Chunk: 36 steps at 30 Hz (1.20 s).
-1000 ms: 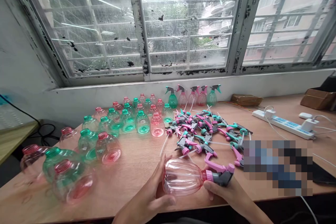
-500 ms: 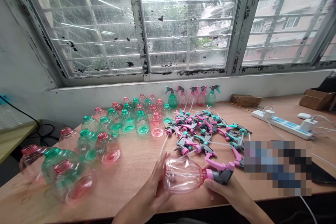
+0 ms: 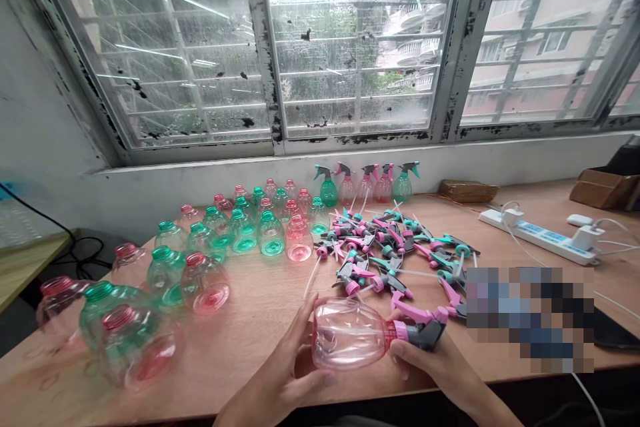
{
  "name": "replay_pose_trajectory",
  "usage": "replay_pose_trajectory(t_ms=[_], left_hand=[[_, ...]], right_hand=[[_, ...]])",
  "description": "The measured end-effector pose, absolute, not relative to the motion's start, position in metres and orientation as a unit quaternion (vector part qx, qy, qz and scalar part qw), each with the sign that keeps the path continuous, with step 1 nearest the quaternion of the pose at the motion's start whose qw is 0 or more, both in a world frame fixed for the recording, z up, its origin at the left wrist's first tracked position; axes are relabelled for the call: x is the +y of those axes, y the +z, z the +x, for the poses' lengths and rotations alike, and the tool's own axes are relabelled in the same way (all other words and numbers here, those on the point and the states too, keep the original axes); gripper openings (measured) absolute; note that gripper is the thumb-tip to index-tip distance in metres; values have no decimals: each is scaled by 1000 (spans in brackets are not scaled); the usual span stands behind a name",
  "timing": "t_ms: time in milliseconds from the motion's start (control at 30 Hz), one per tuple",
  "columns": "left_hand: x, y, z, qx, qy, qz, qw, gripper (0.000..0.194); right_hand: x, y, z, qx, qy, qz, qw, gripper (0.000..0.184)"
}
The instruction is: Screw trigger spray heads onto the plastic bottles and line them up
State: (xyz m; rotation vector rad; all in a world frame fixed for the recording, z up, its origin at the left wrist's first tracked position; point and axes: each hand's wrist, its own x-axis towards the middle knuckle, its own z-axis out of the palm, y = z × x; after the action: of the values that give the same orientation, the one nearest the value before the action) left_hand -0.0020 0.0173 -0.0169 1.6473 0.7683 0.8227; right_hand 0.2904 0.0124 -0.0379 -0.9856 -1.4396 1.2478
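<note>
A clear pink spray bottle (image 3: pixel 347 337) lies sideways between my hands, low over the table's front part. My left hand (image 3: pixel 287 363) cups its base end, fingers behind it and thumb at the lower edge. At the neck, my right hand (image 3: pixel 423 361) grips the pink collar with thumb and fingers. The grey and pink trigger head (image 3: pixel 425 332) sits on the bottle's neck and points right, its thin tube visible inside the bottle. Just beyond is a heap of loose trigger heads (image 3: pixel 380 243) in pink, teal and grey.
Headless green and pink bottles (image 3: pixel 243 232) stand on the left of the wooden table (image 3: pixel 250 310). Several complete spray bottles (image 3: pixel 327 190) line the back wall. A white power strip (image 3: pixel 540 237), a wrapped brown package (image 3: pixel 467 191) and a blurred-out patch (image 3: pixel 530 320) are at right.
My left thumb and fingers have shifted on the bottle's base, the thumb now lower. The bottle has moved very slightly right; my right hand's grip looks the same.
</note>
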Motion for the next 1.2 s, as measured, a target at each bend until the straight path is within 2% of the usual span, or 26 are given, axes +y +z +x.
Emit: replay_pose_trajectory(t_ms=[133,267,400,533,633,933,1100,1200], left_hand=[[17,-20,-2,316,353,701,534,88],[18,-24,-3,312,355,704,530,86],[19,-25,-4,315,346,711,525,100],[19,-24,-4,328,341,708,523,108],[19,-23,-3,322,342,700,537,105],[18,-21,-7,342,312,758,460,84],[18,-20,-6,346,319,742,477,106],[17,-20,-5,362,314,730,486,104]], right_hand=[[13,-47,291,-551,528,-392,514,42],[14,-55,292,-537,522,-395,532,48],[14,-52,293,-558,525,-397,505,39],[12,-43,293,-579,521,-422,465,47],[11,-38,293,-590,514,-421,459,48],[13,-39,293,-601,518,-397,461,46],[12,-40,293,-603,515,-410,451,47],[11,-41,292,-588,530,-414,449,45]])
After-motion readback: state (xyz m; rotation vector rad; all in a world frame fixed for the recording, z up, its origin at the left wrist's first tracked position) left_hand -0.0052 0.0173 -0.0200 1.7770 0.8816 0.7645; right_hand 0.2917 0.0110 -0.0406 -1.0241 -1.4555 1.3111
